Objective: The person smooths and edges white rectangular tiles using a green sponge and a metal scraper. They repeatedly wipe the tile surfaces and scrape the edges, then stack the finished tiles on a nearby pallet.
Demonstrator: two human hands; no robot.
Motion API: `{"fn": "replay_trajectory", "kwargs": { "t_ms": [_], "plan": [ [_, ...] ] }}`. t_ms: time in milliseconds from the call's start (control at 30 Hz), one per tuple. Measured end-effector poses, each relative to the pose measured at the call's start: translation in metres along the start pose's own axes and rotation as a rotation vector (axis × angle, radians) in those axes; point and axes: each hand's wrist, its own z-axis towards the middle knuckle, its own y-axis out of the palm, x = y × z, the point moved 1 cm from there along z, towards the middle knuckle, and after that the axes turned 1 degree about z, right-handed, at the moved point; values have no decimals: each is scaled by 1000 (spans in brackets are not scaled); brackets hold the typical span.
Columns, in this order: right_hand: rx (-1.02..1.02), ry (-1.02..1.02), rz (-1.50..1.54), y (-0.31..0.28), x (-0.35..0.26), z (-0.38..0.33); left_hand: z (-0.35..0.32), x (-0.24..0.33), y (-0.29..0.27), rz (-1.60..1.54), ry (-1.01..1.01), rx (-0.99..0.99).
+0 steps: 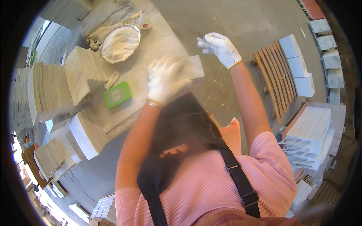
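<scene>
White knit gloves cover both my hands. My left hand is over a pale stone tile at the edge of the worktable. Motion smears its fingers, and whatever lies under the palm is hidden. Off to the right of the tile, my right hand is raised past the table's edge. Its fingers are loosely bent and apart, and I make out nothing held in them. A green rectangular block lies on the table left of my left wrist. Beyond it is a round metal bowl of white powder.
Stacked stone slabs stand along the left, with thicker pale blocks beside them. A white bottle is behind the bowl. To the right, a wooden pallet and a strapped bundle of white tiles are on the floor.
</scene>
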Motion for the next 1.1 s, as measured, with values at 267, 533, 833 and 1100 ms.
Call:
{"fn": "replay_trajectory", "kwargs": {
  "t_ms": [267,533,833,1100],
  "plan": [
    [42,-5,-284,-14,1,-38,0,0,0,4,-14,-26],
    [16,-96,-366,-4,27,-32,1,1,2,-5,-39,5],
    [18,-177,-406,5,37,-31,2,7,-2,1,-10,72],
    [57,-116,-399,-7,53,-78,1,5,4,-37,-30,112]
  ]
}}
